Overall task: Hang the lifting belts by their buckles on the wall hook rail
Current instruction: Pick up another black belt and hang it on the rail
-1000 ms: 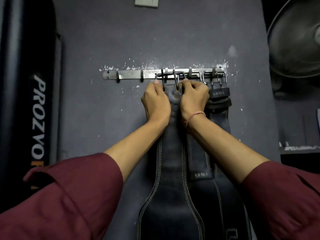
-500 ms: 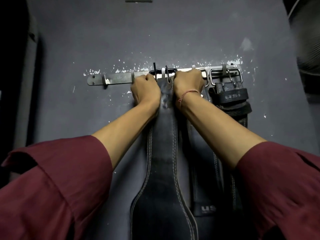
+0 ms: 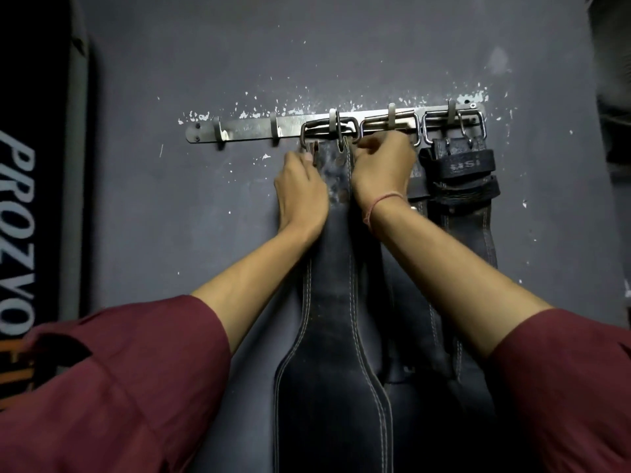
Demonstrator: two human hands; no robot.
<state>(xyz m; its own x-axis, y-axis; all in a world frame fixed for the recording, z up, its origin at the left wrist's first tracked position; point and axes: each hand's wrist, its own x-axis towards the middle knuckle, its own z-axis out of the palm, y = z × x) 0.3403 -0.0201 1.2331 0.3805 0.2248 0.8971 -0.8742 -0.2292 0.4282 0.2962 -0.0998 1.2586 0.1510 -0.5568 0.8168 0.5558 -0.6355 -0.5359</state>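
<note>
A steel hook rail [image 3: 252, 129] is screwed to the dark grey wall. Three black leather lifting belts hang from it. The left belt [image 3: 333, 387] has its metal buckle [image 3: 329, 126] looped over the third hook. My left hand [image 3: 300, 189] pinches the belt's left edge just under the buckle. On the other side, my right hand [image 3: 382, 169] grips the belt's top right edge and partly hides the middle belt [image 3: 409, 285]. The right belt [image 3: 461, 172] hangs from its own buckle [image 3: 454, 126] on the last hook.
Two hooks [image 3: 218, 133] at the rail's left end carry nothing. A tall black punching bag [image 3: 20, 199] with white lettering stands at the far left. A dark object sits at the right edge [image 3: 614, 97].
The left belt's buckle now sits over its hook and hangs below the rail. Both hands have slid down slightly from the buckle onto the belt's top edges.
</note>
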